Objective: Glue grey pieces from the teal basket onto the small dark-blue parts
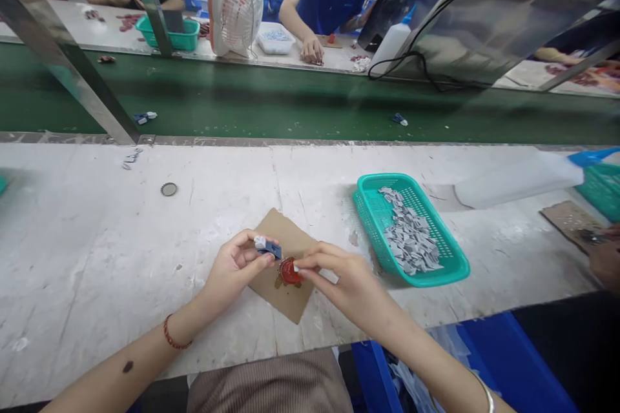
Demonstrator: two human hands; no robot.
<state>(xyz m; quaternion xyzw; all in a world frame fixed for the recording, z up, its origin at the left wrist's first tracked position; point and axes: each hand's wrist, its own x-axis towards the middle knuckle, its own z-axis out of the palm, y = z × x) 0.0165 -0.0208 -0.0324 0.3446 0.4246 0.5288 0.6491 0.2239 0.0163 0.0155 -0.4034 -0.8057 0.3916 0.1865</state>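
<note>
My left hand (236, 268) pinches a small dark blue piece with a white end (267, 248) between thumb and fingers. Close to its right, my right hand (346, 274) has thumb and forefinger closed on a tiny pale piece (296, 268), right at a bottle cap filled with red paste (289, 272); whether the piece touches the paste I cannot tell. Under the cap lies a square of brown cardboard (290, 306), stained around the cap. To the right, a green plastic basket (455, 268) contains many small grey pieces (411, 239).
An empty-looking bottle cap (169, 189) lies on the white worktable (97, 239). At right are a white squeeze bottle (520, 181) and another cardboard piece (571, 222). Beyond a metal post (92, 71), a green belt (271, 103) carries scattered blue-and-white pieces (400, 119). A co-worker (314, 0) sits across.
</note>
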